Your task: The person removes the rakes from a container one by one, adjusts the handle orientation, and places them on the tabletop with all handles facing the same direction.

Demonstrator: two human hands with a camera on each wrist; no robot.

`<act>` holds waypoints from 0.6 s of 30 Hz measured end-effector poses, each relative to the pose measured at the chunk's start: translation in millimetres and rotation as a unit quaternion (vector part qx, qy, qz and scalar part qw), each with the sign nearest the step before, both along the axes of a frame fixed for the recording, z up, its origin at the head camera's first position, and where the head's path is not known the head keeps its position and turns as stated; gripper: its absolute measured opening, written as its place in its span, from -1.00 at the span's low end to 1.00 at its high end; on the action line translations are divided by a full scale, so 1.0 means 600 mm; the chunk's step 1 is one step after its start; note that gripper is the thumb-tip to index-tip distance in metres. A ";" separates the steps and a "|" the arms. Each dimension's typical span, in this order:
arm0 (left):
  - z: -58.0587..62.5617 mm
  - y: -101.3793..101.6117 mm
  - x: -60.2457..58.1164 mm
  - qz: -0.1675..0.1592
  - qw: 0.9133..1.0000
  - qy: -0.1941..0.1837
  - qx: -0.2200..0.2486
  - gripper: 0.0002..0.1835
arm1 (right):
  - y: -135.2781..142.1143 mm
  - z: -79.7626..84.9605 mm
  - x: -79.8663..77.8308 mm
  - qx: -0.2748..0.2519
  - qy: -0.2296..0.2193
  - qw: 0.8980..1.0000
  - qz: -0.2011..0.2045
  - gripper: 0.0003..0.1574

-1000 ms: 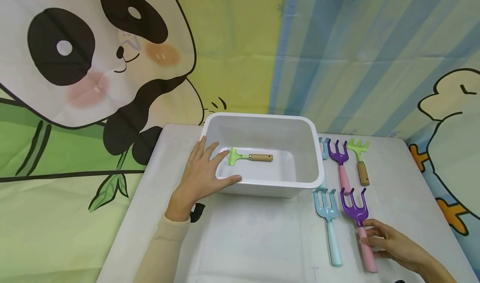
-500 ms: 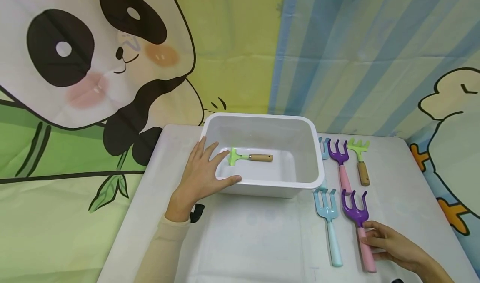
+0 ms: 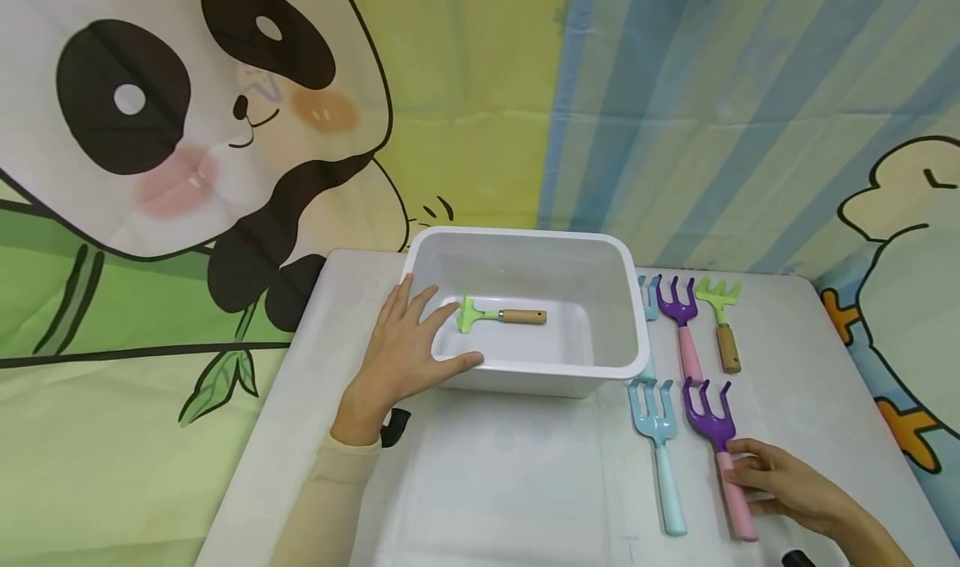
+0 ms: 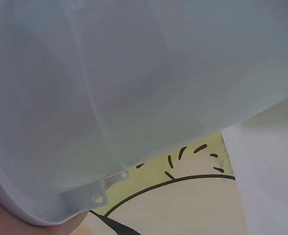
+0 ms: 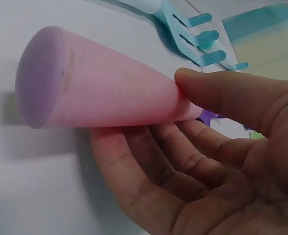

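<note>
My left hand (image 3: pixel 401 346) rests over the front left corner of a white plastic tub (image 3: pixel 525 368), fingers spread across the rim and thumb along the front edge. In the left wrist view the tub's outer wall (image 4: pixel 158 88) fills most of the picture. Inside the tub lies a small green hand rake (image 3: pixel 487 313) with a wooden handle. On the right, my right hand (image 3: pixel 787 479) pinches the pink handle of a purple hand rake (image 3: pixel 711 425) between thumb and fingers. Its handle end (image 5: pixel 95 85) points toward the right wrist camera.
Left of the held rake lies a light blue hand rake (image 3: pixel 660 450). Behind it are another purple rake (image 3: pixel 681 317), a green rake with a wooden handle (image 3: pixel 722 317) and a second blue rake (image 3: pixel 649 296), partly hidden by the tub. A printed cloth (image 3: pixel 480 100) hangs behind the table.
The held purple rake has shifted and tilted slightly in my right hand, its handle end now a little farther right. My left hand and the tub have stayed still.
</note>
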State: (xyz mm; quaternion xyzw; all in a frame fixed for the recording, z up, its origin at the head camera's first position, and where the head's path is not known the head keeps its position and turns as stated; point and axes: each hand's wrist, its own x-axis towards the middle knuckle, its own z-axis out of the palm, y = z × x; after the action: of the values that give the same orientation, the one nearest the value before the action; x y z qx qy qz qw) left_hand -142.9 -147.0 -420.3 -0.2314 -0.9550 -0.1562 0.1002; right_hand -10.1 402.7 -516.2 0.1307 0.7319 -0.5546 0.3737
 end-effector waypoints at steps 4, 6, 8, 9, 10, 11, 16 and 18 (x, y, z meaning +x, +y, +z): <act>0.000 0.000 -0.001 0.001 1.000 0.000 -0.003 0.00 | -0.002 0.002 -0.002 0.025 0.005 1.000 0.000 -0.23; -0.001 0.000 -0.001 0.002 1.000 -0.002 -0.003 0.00 | -0.004 0.003 -0.003 0.040 0.009 0.999 0.002 -0.25; -0.001 -0.001 -0.001 0.003 1.000 -0.004 -0.003 0.00 | -0.008 0.006 -0.004 0.064 0.012 0.998 0.000 -0.27; -0.001 -0.001 -0.001 0.003 1.000 -0.004 -0.002 0.00 | -0.010 0.007 -0.005 0.076 0.014 0.997 0.000 -0.29; -0.001 -0.001 -0.001 0.003 1.000 -0.004 -0.002 -0.01 | -0.013 0.009 -0.006 0.088 0.015 0.996 0.001 -0.31; -0.001 -0.001 -0.001 0.003 1.000 -0.003 -0.002 -0.01 | -0.015 0.011 -0.007 0.101 0.016 0.995 0.001 -0.33; -0.001 0.000 -0.001 0.003 1.000 -0.005 -0.006 0.00 | -0.018 0.025 -0.013 0.124 0.015 0.992 0.014 -0.45; 0.000 0.001 0.000 0.003 1.000 -0.008 -0.007 0.01 | -0.016 0.032 -0.016 0.118 0.016 0.993 0.019 -0.48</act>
State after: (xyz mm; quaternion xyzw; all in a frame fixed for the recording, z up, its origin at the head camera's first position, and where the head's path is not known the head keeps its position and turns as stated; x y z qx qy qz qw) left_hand -142.6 -146.5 -420.6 -0.2280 -0.9575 -0.1510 0.0914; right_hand -19.6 393.1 -497.1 0.1513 0.8001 -0.4594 0.3547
